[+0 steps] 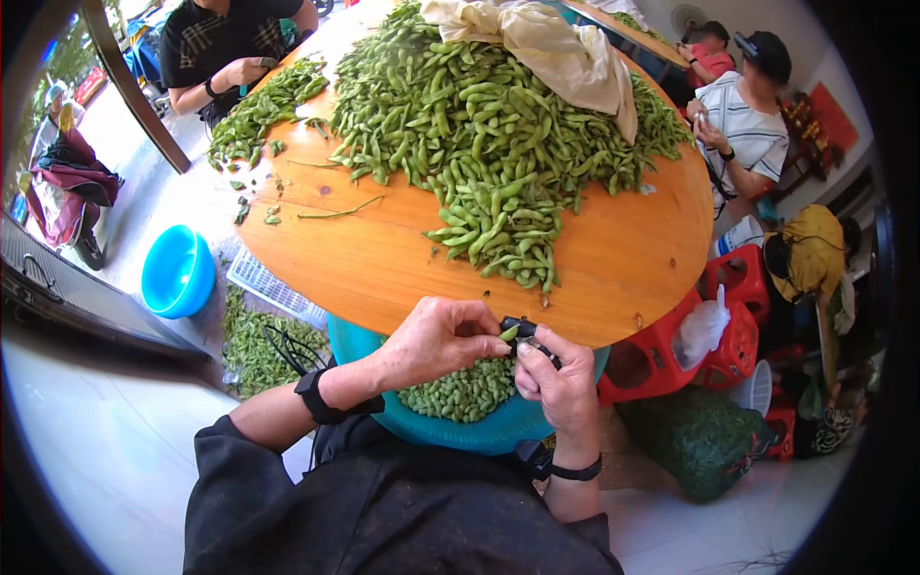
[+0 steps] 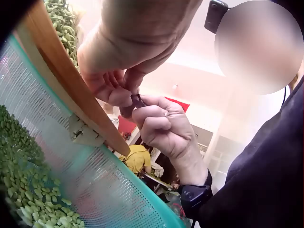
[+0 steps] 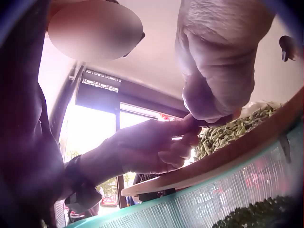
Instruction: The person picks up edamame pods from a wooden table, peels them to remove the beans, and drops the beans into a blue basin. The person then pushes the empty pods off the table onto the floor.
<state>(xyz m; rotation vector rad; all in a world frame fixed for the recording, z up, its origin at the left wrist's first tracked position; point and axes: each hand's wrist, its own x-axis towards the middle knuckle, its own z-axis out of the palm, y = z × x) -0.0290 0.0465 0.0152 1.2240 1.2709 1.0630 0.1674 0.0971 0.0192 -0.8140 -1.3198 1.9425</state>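
In the head view the left hand (image 1: 436,337) pinches a green pod (image 1: 509,333) between thumb and fingertips. The right hand (image 1: 561,381) curls round a small black object (image 1: 520,327), its fingers meeting the left fingertips beside the pod. Both hands are above a teal basket (image 1: 359,359) that holds shelled green beans (image 1: 465,391), at the table's near edge. In the left wrist view the left hand (image 2: 137,42) and right hand (image 2: 164,126) meet at the fingertips. The right wrist view shows the right hand (image 3: 218,61) over the left hand (image 3: 142,147); the pod is hidden there.
A large heap of pods (image 1: 479,125) covers much of the wooden table (image 1: 613,259), a cloth (image 1: 546,53) on top. A blue basin (image 1: 179,272) stands at left, red stools (image 1: 661,335) at right. People sit across the table, one at left (image 1: 220,57), another at right (image 1: 743,125).
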